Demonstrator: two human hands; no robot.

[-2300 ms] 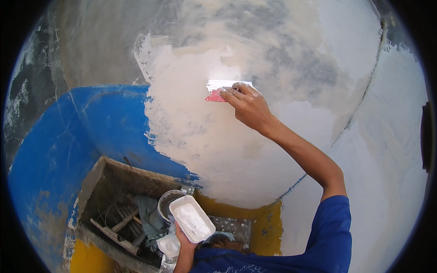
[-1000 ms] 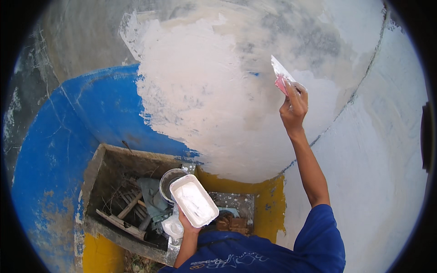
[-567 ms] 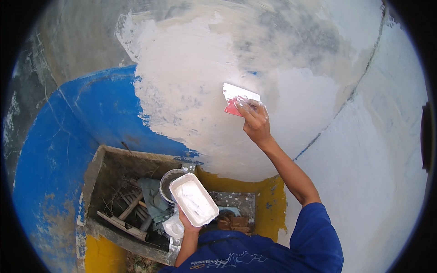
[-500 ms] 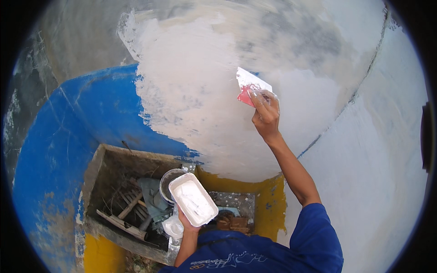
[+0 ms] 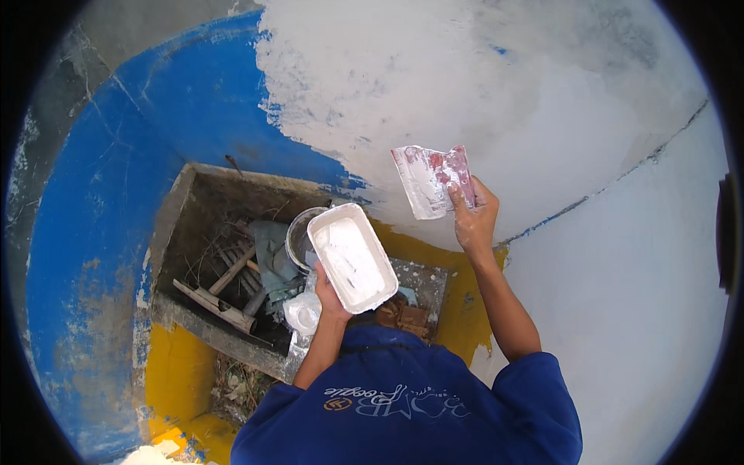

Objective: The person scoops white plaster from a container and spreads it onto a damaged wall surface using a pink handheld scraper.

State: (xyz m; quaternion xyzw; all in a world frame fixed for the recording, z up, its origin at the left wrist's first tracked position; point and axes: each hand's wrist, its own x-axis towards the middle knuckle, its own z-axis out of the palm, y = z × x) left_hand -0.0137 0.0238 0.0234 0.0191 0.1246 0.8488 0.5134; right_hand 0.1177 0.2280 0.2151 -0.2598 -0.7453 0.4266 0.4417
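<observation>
My left hand (image 5: 329, 296) holds a white rectangular tub (image 5: 353, 260) from its left side, with white paste spread inside. In my right hand (image 5: 476, 221) is a flat putty scraper (image 5: 435, 180), reddish and smeared with white paste, gripped at its right edge with the thumb on its face. The scraper is up and to the right of the tub, in front of the wall (image 5: 364, 85). White filler covers much of that wall, over blue and grey. The fingers behind the tub are hidden.
Below stands a concrete trough (image 5: 252, 177) holding sticks (image 5: 232, 271), a grey-green cloth (image 5: 273, 252) and a round bucket (image 5: 298, 232) partly behind the tub. Bricks (image 5: 403, 316) lie to its right. Blue wall (image 5: 101, 232) curves along the left, and a crack (image 5: 573, 204) runs down the right.
My right hand has come down from the wall with the scraper, whose face is now turned to view. The view has shifted downward, and the tub appears higher in it.
</observation>
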